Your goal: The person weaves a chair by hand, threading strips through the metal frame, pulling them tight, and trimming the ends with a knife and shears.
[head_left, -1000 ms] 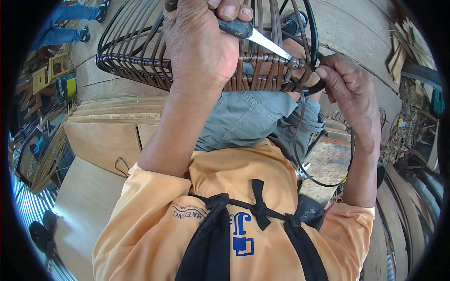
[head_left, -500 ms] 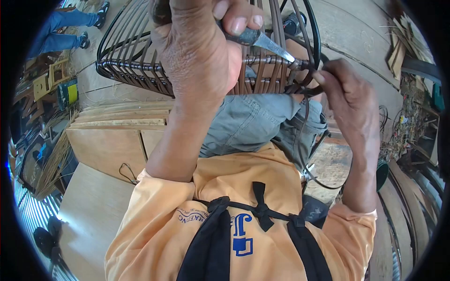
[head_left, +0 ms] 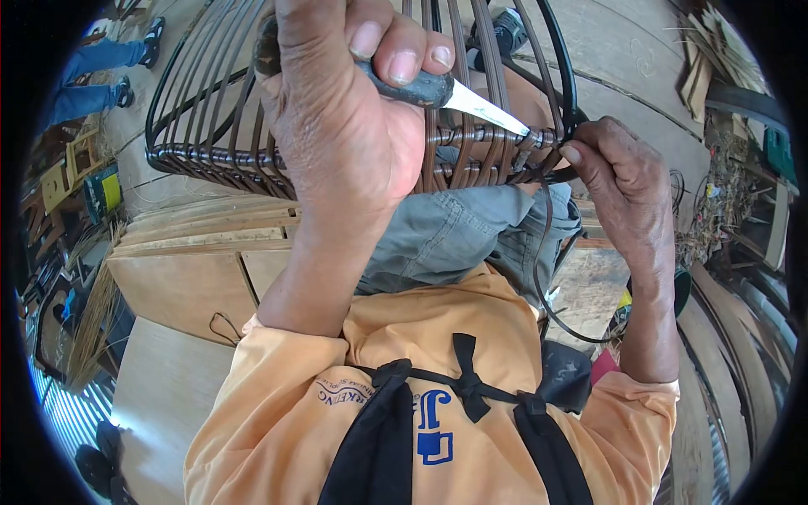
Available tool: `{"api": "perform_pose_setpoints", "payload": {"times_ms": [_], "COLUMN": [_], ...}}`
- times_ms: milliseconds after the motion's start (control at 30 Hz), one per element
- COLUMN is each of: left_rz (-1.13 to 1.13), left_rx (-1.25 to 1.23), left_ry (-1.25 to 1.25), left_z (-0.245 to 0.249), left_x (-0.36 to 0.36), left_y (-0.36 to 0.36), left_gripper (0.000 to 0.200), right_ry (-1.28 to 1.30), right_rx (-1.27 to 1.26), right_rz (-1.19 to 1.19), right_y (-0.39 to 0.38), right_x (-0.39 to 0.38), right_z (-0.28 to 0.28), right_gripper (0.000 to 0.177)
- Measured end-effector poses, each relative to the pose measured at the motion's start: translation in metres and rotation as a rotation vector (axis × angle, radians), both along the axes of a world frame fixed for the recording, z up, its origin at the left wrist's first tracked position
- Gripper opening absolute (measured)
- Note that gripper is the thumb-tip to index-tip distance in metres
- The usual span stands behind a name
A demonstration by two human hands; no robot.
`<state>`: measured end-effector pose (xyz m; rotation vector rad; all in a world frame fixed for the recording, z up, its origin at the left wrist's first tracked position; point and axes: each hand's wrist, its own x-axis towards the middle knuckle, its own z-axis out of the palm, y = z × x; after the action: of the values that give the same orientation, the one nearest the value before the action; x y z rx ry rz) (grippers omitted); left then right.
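My left hand [head_left: 353, 126] is closed around the dark handle of an awl-like tool [head_left: 484, 109] with a pale, tapering metal blade. Its tip touches the woven edge near the right corner of a dark brown rattan-like frame [head_left: 471, 175]. At that corner my right hand [head_left: 623, 164] pinches a thin dark brown weaving strip [head_left: 541, 261] between thumb and forefinger. From there the strip hangs in a long loop past my knee. The frame rests over my lap, its long parallel rods running away from me; my left hand hides part of it.
Stacked wooden boards [head_left: 194, 231] lie to the left beside a pale panel [head_left: 168, 370]. Another person's legs [head_left: 101, 76] show at upper left. Loose strips and scraps [head_left: 707, 185] lie on the right, with curved planks [head_left: 724, 353] below. A power tool [head_left: 509, 34] sits beyond the frame.
The view has shifted slightly, with the frame now lower and further left. My left hand has tilted, and the blade tip stays at the corner. My right hand has closed in on the corner.
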<state>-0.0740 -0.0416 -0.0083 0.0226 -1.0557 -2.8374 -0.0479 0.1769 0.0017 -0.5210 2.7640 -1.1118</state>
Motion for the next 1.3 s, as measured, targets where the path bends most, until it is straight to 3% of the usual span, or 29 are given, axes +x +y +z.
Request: {"api": "perform_pose_setpoints", "payload": {"times_ms": [200,567,700,767,833,900,1000,1100,1133,1200,1300], "left_rz": [-0.107,-0.166,-0.597,-0.983,-0.783,-0.243,-0.225,-0.377,-0.31,-0.367,-0.383], "left_rx": [0.111,0.077,0.34,-0.587,-1.654,-1.567,-1.599,-1.938,-1.996,-2.069,-2.069], "left_ry": [0.014,0.063,0.165,-0.196,-0.25,0.402,0.422,0.46,0.545,0.527,0.642], "left_z": [-0.006,-0.007,0.014,0.07,0.106,0.055,0.071,0.054,0.048,0.046,0.049], "left_x": [0.0,-0.003,0.01,0.012,0.01,0.015,0.026,0.029,0.029,0.024,0.022], "left_y": [-0.009,-0.013,-0.053,-0.064,-0.067,-0.078,-0.015,0.002,0.003,0.007,0.005], "left_gripper": [0.025,0.022,0.015,0.016,0.018,0.017,0.018,0.018,0.015,0.018,0.016], "right_ry": [0.008,-0.005,0.078,0.118,0.062,0.086,-0.047,-0.136,-0.029,-0.157,0.1], "right_rx": [0.037,0.059,0.155,0.236,0.211,0.214,0.275,0.044,0.065,0.016,0.17], "right_rz": [-0.02,-0.021,-0.028,-0.024,-0.039,-0.036,-0.161,-0.204,-0.125,-0.161,-0.116], "right_y": [-0.003,-0.006,-0.018,-0.024,-0.025,-0.019,-0.014,-0.012,-0.008,-0.007,-0.015], "right_x": [0.004,0.004,0.006,0.007,0.011,0.005,0.012,0.012,0.01,0.007,0.01], "right_z": [0.001,0.005,0.009,0.014,0.019,0.022,0.025,0.018,0.011,0.009,0.013], "right_gripper": [0.01,0.011,0.011,0.012,0.015,0.019,0.018,0.016,0.016,0.018,0.02]}}
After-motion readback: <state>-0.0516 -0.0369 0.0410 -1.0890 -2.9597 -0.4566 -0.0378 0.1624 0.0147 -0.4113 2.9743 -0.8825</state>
